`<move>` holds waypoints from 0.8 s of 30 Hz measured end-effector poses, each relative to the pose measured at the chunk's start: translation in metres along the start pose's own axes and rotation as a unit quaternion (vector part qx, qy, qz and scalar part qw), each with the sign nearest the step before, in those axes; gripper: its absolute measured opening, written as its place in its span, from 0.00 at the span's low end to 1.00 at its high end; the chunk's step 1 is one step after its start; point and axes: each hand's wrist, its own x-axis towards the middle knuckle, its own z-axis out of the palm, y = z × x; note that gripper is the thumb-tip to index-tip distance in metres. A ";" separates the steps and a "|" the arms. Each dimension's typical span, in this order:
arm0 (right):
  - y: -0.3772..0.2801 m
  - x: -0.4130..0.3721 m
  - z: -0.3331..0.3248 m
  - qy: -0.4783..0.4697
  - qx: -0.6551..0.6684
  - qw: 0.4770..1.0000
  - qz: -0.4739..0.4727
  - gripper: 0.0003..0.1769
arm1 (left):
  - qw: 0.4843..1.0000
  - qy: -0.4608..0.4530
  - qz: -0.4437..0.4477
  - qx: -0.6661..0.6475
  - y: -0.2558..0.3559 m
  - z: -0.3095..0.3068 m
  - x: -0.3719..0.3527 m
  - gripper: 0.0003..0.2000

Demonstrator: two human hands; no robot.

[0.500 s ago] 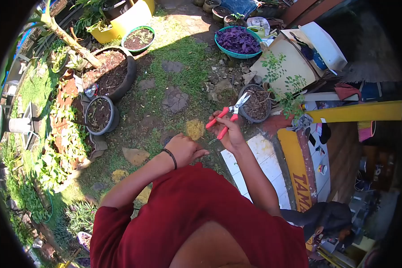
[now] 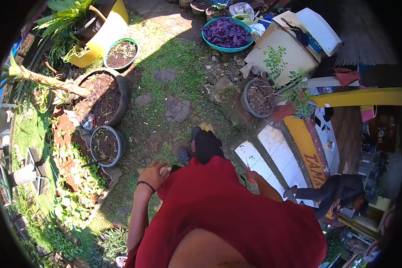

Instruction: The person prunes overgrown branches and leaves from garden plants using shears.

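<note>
My left hand, with a dark band at the wrist, hangs beside the red shirt over the grass. Its fingers are loosely bent and a little apart, with nothing seen in them. Low on the other side, my right hand is closed around the red-handled shears, partly hidden by the shirt. Their thin blades point away from me, over white tiles.
Round pots of soil stand at the left. Ahead are a teal basin of purple leaves and a potted plant. A yellow beam crosses the right side. Another person is at the lower right.
Both hands have dropped and moved apart, the left one leftward and the right one down beside the body with the shears. The view has shifted, and my feet now show.
</note>
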 end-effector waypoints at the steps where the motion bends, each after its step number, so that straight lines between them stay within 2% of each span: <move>1: 0.008 -0.017 0.009 -0.014 0.038 0.999 0.005 0.19 | 0.999 0.013 0.010 -0.028 -0.007 -0.007 0.007 0.19; 3: 0.010 -0.043 0.023 -0.047 0.096 0.994 0.017 0.20 | 0.996 0.033 0.017 -0.079 -0.019 -0.019 0.026 0.18; 5: -0.019 -0.043 0.019 -0.068 0.119 0.991 0.011 0.19 | 0.996 0.024 0.021 -0.079 -0.033 -0.033 0.055 0.17; 10: -0.151 0.014 -0.037 -0.104 0.139 0.983 -0.061 0.16 | 0.997 0.012 0.008 -0.080 -0.030 -0.124 0.142 0.19; 12: -0.244 0.045 -0.075 -0.096 0.167 0.980 -0.041 0.14 | 0.992 0.054 0.078 -0.085 -0.044 -0.165 0.181 0.18; 13: -0.306 0.025 -0.109 -0.058 0.158 0.983 -0.074 0.16 | 0.988 0.057 0.034 -0.138 -0.046 -0.188 0.198 0.18; 14: -0.358 0.007 -0.146 -0.017 0.147 0.984 -0.104 0.18 | 0.987 0.080 0.031 -0.137 -0.050 -0.209 0.222 0.18; 16: -0.458 0.013 -0.209 0.007 0.088 0.983 -0.161 0.19 | 0.990 0.022 -0.078 -0.119 -0.060 -0.242 0.249 0.20; 17: -0.510 0.015 -0.240 0.039 0.092 0.976 -0.194 0.20 | 0.993 -0.008 -0.096 -0.064 -0.057 -0.264 0.259 0.20; 18: -0.555 0.014 -0.266 0.068 0.097 0.968 -0.222 0.20 | 0.993 -0.004 -0.099 -0.067 -0.056 -0.282 0.271 0.20; 19: -0.599 0.019 -0.300 0.105 -0.083 0.940 -0.315 0.19 | 0.996 -0.016 -0.091 -0.013 -0.058 -0.297 0.281 0.19; 20: -0.646 0.005 -0.326 0.087 0.086 0.954 -0.275 0.18 | 0.995 -0.030 -0.083 0.040 -0.059 -0.311 0.288 0.19; 21: -0.687 -0.026 -0.357 0.090 0.081 0.947 -0.297 0.17 | 0.995 -0.032 -0.088 0.036 -0.065 -0.321 0.298 0.19; 23: -0.758 -0.103 -0.415 0.093 0.109 0.920 -0.364 0.16 | 0.999 0.001 -0.022 -0.036 -0.080 -0.340 0.318 0.21; 24: -0.788 -0.122 -0.439 0.091 0.116 0.902 -0.406 0.15 | 0.999 0.005 -0.023 -0.041 -0.081 -0.352 0.325 0.21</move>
